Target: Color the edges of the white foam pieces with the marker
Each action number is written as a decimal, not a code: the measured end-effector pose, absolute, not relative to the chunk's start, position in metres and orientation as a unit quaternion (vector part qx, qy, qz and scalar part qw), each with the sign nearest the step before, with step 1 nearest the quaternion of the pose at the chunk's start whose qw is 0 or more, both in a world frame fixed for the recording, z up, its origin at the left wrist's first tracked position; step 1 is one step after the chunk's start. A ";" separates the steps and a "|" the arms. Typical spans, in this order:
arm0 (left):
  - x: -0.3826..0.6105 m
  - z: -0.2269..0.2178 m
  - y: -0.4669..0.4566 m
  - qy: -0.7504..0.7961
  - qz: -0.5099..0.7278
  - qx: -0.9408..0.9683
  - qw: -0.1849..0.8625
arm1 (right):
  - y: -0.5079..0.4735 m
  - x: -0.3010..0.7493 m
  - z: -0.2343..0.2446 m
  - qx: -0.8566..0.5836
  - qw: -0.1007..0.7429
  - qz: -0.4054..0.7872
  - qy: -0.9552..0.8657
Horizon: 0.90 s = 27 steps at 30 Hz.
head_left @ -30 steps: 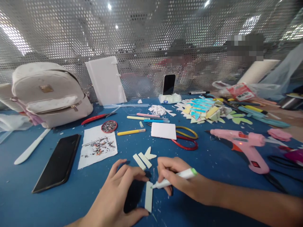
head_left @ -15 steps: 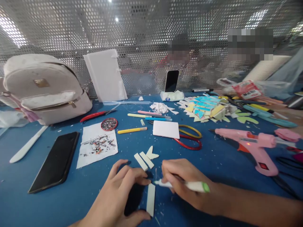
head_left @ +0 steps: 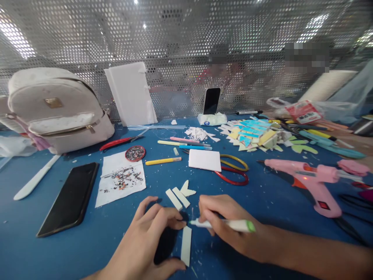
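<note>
My left hand (head_left: 151, 235) holds a pale green strip (head_left: 186, 245) lengthwise between its fingertips at the top end and its thumb at the bottom end, on the blue tabletop. My right hand (head_left: 225, 217) is closed around a green-ended white marker (head_left: 240, 225), whose tip points left, close to the top end of that strip. I cannot tell whether the tip touches it. Just beyond my fingers lie two more pale strips, a left strip (head_left: 174, 199) and a right strip (head_left: 181, 197), beside a pale forked piece (head_left: 187, 189).
A pink glue gun (head_left: 309, 175) lies to the right; a dark phone (head_left: 70, 198) to the left. Ahead are a white card (head_left: 204, 160) over red-and-yellow handles (head_left: 240, 179), a yellow marker (head_left: 163, 161) and a scrap heap (head_left: 253, 134). A backpack (head_left: 58, 105) stands by the perforated screen (head_left: 175, 35).
The marker has shifted very slightly left and up, its back end lifting a little. The camera view has moved slightly. Both hands keep nearly the same pose and grip.
</note>
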State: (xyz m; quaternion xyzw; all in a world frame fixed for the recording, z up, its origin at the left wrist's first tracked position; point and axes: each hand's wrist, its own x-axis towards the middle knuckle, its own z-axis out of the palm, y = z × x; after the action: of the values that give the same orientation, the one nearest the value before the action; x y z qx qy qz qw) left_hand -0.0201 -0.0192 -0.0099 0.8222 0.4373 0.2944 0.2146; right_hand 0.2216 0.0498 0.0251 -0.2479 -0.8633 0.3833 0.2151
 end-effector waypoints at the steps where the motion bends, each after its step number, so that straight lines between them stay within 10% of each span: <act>1: -0.020 -0.010 -0.019 0.437 0.295 0.821 0.217 | 0.050 0.222 0.025 -0.243 0.216 0.392 -0.861; 27: -0.020 -0.008 -0.018 0.430 0.291 0.830 0.205 | 0.049 0.221 0.021 -0.151 0.242 0.357 -0.890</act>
State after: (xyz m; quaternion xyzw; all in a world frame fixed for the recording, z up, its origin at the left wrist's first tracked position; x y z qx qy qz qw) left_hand -0.0201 -0.0179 -0.0078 0.8298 0.4298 0.2912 0.2048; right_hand 0.2211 0.0489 0.0214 -0.1511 -0.8896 0.3569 0.2417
